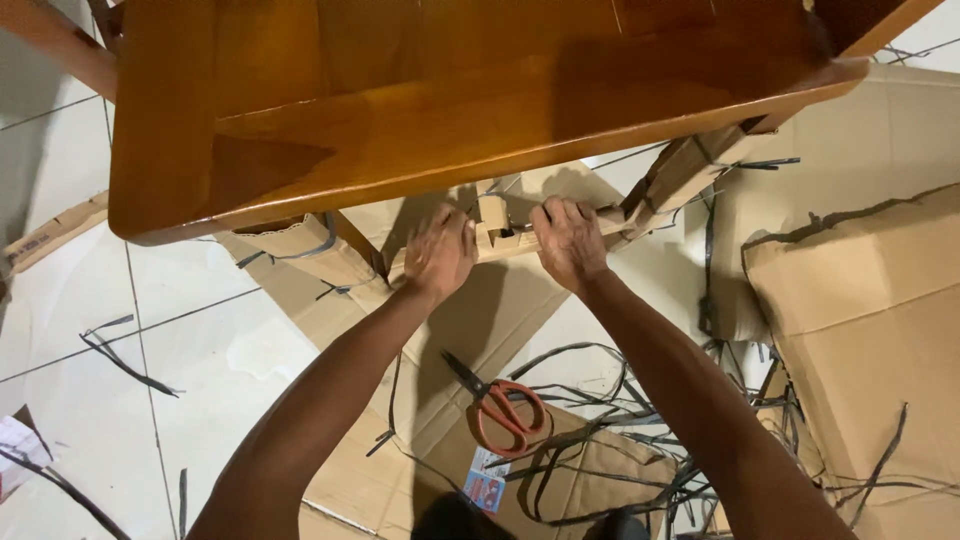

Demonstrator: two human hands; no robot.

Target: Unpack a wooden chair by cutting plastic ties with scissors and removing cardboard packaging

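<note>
1. Your left hand (440, 252) gripped the cardboard wrap (497, 230) on the crossbar under the wooden table (420, 110), fingers curled on it.
2. Your right hand (568, 240) clamped the same wrap, just beside.
3. Red-handled scissors (500, 408) lay on floor cardboard (870, 310) between your forearms, among black straps (600, 460).

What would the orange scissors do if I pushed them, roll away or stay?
The scissors would probably slide, not roll: they lie flat on cardboard. They look stiff and fairly light. The black straps beside them might snag them.
</note>
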